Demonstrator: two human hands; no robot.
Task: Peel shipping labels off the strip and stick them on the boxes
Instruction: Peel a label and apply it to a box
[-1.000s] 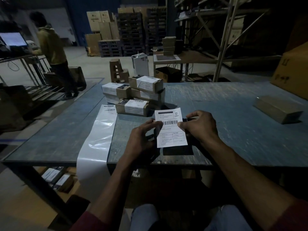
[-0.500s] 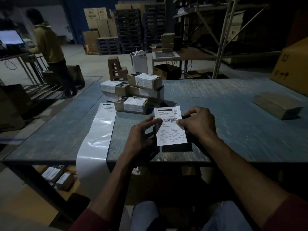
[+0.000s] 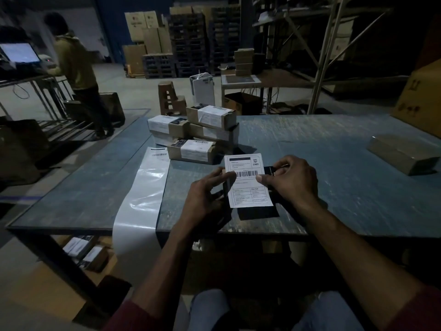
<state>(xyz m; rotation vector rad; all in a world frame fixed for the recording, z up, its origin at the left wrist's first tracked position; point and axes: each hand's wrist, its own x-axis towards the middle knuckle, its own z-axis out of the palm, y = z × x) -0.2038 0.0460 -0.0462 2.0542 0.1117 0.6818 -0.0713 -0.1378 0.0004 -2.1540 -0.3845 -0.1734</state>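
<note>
Head view. The white rectangular paper shipping label (image 3: 248, 180), printed with a barcode and a form grid, is held face-up just above the near part of the scuffed blue-grey counter (image 3: 334, 163). The left hand (image 3: 210, 197) pinches its left edge between thumb and fingers; the right hand (image 3: 290, 181) pinches the right edge at barcode height, the other fingers curled over a small dark box (image 3: 270, 170) beneath the label. How much of the label is already stuck down cannot be told; the box is mostly hidden.

The glossy white backing strip (image 3: 143, 194) lies to the left, trailing over the counter's front edge. A stack of brown cardboard boxes already bearing labels (image 3: 202, 134) stands beyond it. One plain brown cardboard box (image 3: 403, 154) sits well apart at the right, unlabelled.

Judgement: the step in hand is laying the label on the box. To do it well, keep the sheet taut between both pinches, square its edges to the box top, land one edge first, then smooth across to avoid creases. Keep the barcode flat, off any corner.
</note>
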